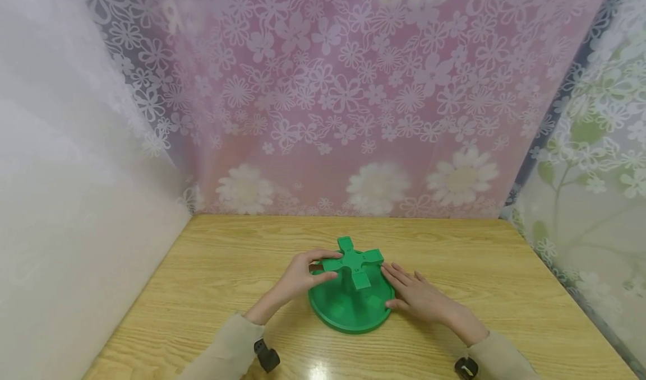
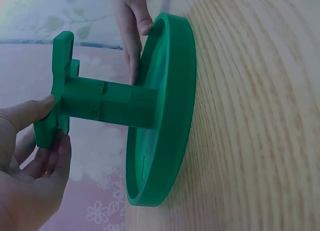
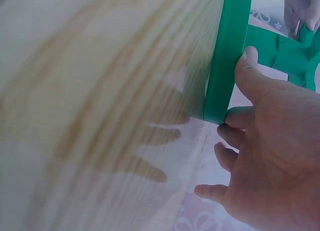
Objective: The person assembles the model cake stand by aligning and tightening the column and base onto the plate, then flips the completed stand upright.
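Note:
A green round base (image 1: 353, 323) with a raised rim sits on the table. From its middle rises a thick green post (image 2: 115, 102) with small markings, which carries a green four-armed cross piece (image 1: 352, 260). One arm of that cross is pinched by my left hand (image 1: 298, 273), thumb on one face and fingers on the other, as the left wrist view shows. My right hand (image 1: 421, 296) rests against the right side of the base's rim, fingers mostly straight and thumb touching the rim (image 3: 227, 61). Part of the post is hidden under the cross in the head view.
The wooden table (image 1: 227, 245) surrounds the base. A pink floral curtain (image 1: 323, 116) hangs behind it. White sheeting (image 1: 75, 189) stands on the left and a leafy curtain (image 1: 590, 172) on the right. Dark straps (image 1: 266, 356) sit at both wrists.

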Action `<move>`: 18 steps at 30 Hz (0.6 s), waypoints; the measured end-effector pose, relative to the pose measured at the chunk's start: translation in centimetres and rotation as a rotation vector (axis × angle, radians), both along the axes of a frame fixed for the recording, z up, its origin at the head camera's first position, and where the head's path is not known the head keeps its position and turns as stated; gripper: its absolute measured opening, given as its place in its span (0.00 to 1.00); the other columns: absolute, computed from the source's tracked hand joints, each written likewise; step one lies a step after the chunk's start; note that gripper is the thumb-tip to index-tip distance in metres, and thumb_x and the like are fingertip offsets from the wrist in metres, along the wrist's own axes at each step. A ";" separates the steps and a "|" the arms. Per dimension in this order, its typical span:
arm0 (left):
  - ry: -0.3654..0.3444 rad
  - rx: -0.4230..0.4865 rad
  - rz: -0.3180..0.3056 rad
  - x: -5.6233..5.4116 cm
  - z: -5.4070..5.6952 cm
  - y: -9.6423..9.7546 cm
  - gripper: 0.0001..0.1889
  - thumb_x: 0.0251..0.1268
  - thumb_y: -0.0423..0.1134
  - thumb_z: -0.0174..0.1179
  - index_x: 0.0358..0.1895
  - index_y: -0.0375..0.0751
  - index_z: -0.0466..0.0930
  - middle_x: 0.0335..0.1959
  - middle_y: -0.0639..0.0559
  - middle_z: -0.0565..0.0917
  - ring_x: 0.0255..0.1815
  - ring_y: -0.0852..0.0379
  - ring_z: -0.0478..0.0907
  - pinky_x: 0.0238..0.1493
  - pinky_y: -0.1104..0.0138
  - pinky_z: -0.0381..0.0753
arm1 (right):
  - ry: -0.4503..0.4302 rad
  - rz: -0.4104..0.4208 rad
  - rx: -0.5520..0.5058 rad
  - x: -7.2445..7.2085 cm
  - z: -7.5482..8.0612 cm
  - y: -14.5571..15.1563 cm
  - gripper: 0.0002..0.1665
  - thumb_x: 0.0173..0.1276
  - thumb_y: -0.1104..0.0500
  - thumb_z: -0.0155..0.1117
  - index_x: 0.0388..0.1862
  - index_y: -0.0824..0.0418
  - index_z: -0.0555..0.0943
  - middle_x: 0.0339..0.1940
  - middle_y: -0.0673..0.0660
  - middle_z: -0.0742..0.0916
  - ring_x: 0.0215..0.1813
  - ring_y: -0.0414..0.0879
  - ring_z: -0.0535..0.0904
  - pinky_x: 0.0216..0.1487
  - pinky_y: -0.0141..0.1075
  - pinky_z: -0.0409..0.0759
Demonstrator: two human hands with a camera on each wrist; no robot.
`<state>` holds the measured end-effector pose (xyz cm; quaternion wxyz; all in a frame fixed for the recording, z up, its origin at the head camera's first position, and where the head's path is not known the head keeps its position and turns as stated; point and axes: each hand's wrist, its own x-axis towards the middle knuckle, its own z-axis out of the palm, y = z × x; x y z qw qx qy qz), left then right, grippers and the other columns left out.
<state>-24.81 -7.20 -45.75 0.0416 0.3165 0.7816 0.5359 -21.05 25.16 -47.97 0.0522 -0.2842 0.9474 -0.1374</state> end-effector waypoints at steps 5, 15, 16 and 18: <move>-0.099 0.051 -0.020 0.2 0.0 -0.4 0.21 0.71 0.39 0.65 0.65 0.46 0.80 0.67 0.49 0.79 0.66 0.47 0.76 0.64 0.54 0.80 | -0.016 0.002 -0.014 0.0 0.1 0.0 0.47 0.77 0.42 0.58 0.82 0.66 0.55 0.82 0.64 0.59 0.81 0.64 0.53 0.71 0.74 0.55; -0.349 0.216 0.033 0.1 0.5 -1.2 0.24 0.81 0.46 0.52 0.67 0.32 0.74 0.66 0.36 0.77 0.61 0.47 0.78 0.64 0.48 0.80 | -0.064 0.014 -0.055 -0.4 0.9 -0.1 0.49 0.74 0.41 0.61 0.80 0.69 0.58 0.81 0.67 0.61 0.80 0.68 0.53 0.71 0.74 0.57; -0.362 0.223 0.045 0.1 0.4 -1.2 0.24 0.82 0.46 0.51 0.67 0.31 0.75 0.65 0.35 0.77 0.60 0.47 0.79 0.63 0.48 0.80 | -0.076 0.012 -0.075 -0.5 1.1 -0.1 0.48 0.74 0.41 0.61 0.79 0.70 0.59 0.81 0.68 0.61 0.80 0.69 0.53 0.71 0.73 0.57; -0.383 0.228 0.071 0.2 0.3 -1.4 0.23 0.82 0.46 0.51 0.66 0.32 0.75 0.65 0.33 0.77 0.59 0.45 0.80 0.62 0.49 0.81 | -0.097 0.004 -0.124 -0.6 1.4 -0.1 0.46 0.75 0.42 0.61 0.78 0.71 0.60 0.80 0.70 0.62 0.79 0.70 0.54 0.71 0.71 0.59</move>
